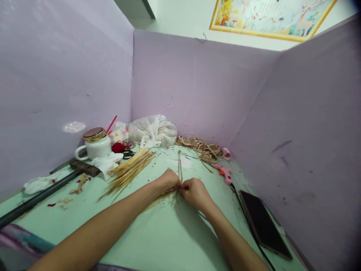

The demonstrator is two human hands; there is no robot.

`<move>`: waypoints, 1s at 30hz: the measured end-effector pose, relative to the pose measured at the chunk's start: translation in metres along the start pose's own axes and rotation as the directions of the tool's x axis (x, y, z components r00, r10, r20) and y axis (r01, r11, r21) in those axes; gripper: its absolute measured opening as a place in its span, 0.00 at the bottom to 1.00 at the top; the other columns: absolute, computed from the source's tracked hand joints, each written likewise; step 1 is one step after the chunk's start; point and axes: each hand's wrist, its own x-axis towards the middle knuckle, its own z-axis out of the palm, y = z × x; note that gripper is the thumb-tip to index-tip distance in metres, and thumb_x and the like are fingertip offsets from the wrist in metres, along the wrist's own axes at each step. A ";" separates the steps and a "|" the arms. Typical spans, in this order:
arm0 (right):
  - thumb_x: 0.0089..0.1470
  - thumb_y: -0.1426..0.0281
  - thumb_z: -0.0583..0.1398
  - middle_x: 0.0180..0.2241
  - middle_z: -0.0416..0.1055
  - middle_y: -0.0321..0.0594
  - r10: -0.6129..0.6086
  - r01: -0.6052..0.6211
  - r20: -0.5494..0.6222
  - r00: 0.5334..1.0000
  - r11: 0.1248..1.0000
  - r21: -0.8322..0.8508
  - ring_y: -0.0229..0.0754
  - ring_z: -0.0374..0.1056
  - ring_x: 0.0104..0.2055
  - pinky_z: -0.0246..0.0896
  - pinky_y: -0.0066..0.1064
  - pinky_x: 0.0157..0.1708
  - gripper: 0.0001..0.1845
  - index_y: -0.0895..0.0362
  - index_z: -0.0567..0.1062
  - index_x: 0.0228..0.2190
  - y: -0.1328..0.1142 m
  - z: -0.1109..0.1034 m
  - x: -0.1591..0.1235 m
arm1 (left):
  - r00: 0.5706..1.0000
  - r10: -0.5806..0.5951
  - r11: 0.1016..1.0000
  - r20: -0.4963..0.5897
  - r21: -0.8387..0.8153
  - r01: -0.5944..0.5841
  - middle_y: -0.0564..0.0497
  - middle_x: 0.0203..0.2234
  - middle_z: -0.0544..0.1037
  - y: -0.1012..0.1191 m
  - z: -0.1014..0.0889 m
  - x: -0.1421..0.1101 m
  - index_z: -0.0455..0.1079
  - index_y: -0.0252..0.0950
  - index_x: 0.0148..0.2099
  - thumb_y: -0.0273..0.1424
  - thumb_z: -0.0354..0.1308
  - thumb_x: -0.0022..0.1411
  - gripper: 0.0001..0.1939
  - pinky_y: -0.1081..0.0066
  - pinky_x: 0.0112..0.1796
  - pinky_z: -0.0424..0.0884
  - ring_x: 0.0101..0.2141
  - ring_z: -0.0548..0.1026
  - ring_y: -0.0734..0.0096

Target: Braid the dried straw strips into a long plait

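My left hand (pixel 169 180) and my right hand (pixel 194 191) meet above the middle of the table, both closed in a pinch. Between their fingertips is the near end of a thin brown twine (pixel 180 165), which runs away from me in a narrow double strand. A flat pale straw strip (pixel 158 201) shows under my left hand and forearm. The fingers hide just how the twine is held. To the left lies a bundle of dry straw (pixel 131 169).
At left are a hammer (pixel 86 168), a lidded white mug (pixel 98 146) and scissors (pixel 128 154). A white plastic bag (pixel 153 130) and a heap of twine (pixel 203 146) lie at the back. Rightward are a pink glue gun (pixel 225 173) with a black cord and a phone (pixel 265 224). Lilac panels enclose three sides.
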 end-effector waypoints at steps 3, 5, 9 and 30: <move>0.39 0.70 0.56 0.14 0.66 0.36 0.064 -0.070 0.046 0.997 0.985 0.159 0.33 0.58 0.18 0.46 0.24 0.18 0.08 0.60 0.73 0.16 0.010 -0.005 0.006 | 1.000 0.021 1.000 0.006 0.019 -0.021 0.60 0.05 0.53 0.002 -0.002 -0.001 0.54 0.34 0.15 0.22 0.53 0.39 0.10 0.76 0.13 0.41 0.09 0.49 0.84; 0.41 0.69 0.56 0.17 0.67 0.37 0.171 -0.153 -0.016 0.985 0.920 0.360 0.33 0.60 0.19 0.51 0.23 0.20 0.09 0.60 0.72 0.19 0.018 -0.010 0.012 | 0.998 0.049 0.999 0.044 -0.007 -0.049 0.60 0.06 0.54 0.002 -0.006 -0.001 0.55 0.34 0.15 0.24 0.54 0.40 0.10 0.77 0.13 0.40 0.09 0.49 0.84; 0.41 0.74 0.56 0.23 0.70 0.40 0.286 -0.291 0.143 0.947 0.586 0.756 0.34 0.64 0.24 0.59 0.24 0.26 0.04 0.61 0.70 0.24 0.022 -0.011 0.017 | 0.987 0.090 0.995 0.130 -0.054 -0.083 0.60 0.06 0.54 0.000 -0.013 0.002 0.55 0.34 0.15 0.26 0.55 0.40 0.11 0.77 0.12 0.40 0.08 0.48 0.85; 0.33 0.74 0.54 0.08 0.48 0.25 0.318 -0.387 0.244 0.916 0.542 0.747 0.25 0.39 0.11 0.29 0.24 0.12 0.09 0.58 0.57 0.11 0.013 0.018 0.016 | 0.914 0.402 0.689 0.047 0.643 -0.336 0.54 0.12 0.64 -0.004 -0.009 -0.001 0.69 0.32 0.20 0.24 0.49 0.39 0.07 0.77 0.21 0.54 0.19 0.62 0.77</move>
